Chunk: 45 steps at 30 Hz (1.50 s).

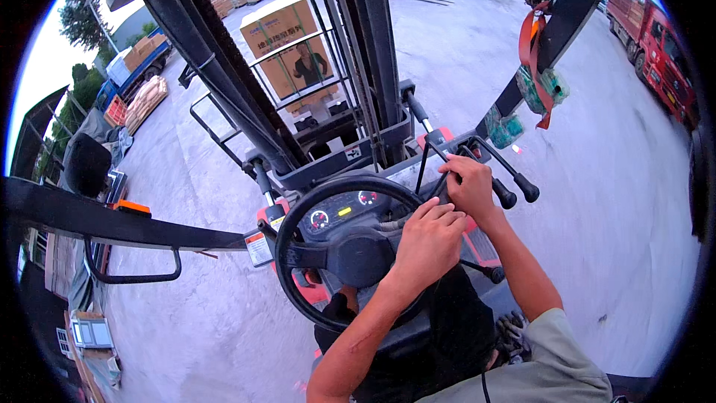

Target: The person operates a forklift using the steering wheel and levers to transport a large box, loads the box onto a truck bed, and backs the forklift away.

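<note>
I sit at a forklift's controls, with the black steering wheel (287, 254) in front of me. My left hand (431, 239) is at the wheel's right side, its fingers together and bent toward my right hand. Just beyond it, my right hand (470, 185) is closed near the base of the levers. Something dark shows between the two hands; its kind is mostly hidden. Two black-knobbed control levers (516, 188) stand right of my right hand, apart from it. Behind the wheel lies a dashboard (343, 213) with round gauges.
Ahead, past the dark mast (380, 52), a large brown carton (287, 45) is at the forks. A red truck (660, 60) stands at the right. A blue truck (134, 63) and stacked sacks (147, 101) are at the left. An orange strap (531, 52) hangs from the right post.
</note>
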Each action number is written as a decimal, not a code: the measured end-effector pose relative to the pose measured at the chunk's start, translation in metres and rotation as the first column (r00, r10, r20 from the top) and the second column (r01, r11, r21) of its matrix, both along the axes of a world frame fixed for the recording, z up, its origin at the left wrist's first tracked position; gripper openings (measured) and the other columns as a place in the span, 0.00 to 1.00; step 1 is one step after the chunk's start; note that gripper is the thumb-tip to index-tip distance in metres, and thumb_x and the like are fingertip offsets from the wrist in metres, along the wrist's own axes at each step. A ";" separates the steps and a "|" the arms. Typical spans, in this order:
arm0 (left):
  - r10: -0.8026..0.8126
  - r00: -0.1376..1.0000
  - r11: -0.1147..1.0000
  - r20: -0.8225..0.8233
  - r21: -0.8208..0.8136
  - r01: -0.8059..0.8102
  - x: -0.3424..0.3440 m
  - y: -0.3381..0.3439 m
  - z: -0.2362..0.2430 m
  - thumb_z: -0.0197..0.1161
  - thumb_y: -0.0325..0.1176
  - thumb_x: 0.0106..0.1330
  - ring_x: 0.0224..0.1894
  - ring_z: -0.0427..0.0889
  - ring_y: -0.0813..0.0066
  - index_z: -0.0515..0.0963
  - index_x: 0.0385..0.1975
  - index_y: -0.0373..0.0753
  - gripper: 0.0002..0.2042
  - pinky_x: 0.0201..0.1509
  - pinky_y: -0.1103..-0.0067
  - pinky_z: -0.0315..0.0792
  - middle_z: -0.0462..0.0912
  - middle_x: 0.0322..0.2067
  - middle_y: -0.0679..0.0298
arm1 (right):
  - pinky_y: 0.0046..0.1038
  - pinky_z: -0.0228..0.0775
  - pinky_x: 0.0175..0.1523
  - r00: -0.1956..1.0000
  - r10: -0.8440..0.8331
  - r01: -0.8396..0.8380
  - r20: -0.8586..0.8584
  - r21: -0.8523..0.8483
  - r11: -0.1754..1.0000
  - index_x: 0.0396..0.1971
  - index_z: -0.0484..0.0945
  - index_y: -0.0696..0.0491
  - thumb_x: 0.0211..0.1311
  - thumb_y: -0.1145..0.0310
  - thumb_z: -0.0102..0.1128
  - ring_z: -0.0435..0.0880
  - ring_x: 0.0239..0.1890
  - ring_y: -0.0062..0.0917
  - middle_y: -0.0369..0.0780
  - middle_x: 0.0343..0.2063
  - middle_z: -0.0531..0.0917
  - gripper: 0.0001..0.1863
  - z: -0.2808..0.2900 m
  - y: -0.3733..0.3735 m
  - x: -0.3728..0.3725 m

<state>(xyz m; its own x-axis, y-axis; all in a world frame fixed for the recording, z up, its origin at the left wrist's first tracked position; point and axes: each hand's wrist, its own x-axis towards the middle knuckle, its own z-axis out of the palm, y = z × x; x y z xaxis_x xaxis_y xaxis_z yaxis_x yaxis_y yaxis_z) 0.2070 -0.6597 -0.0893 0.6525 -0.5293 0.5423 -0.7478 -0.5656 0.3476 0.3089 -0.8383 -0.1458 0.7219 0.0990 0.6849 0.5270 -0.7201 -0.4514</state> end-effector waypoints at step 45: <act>-0.055 0.998 0.998 -0.037 0.029 0.056 -0.004 0.021 0.011 0.67 0.24 0.59 0.60 0.88 0.67 0.88 0.40 0.42 0.10 0.76 0.63 0.72 0.92 0.50 0.65 | 0.40 0.81 0.62 0.998 0.019 -0.014 -0.052 0.090 0.996 0.33 0.90 0.57 0.59 0.83 0.64 0.92 0.55 0.41 0.43 0.40 0.94 0.08 0.003 0.011 -0.033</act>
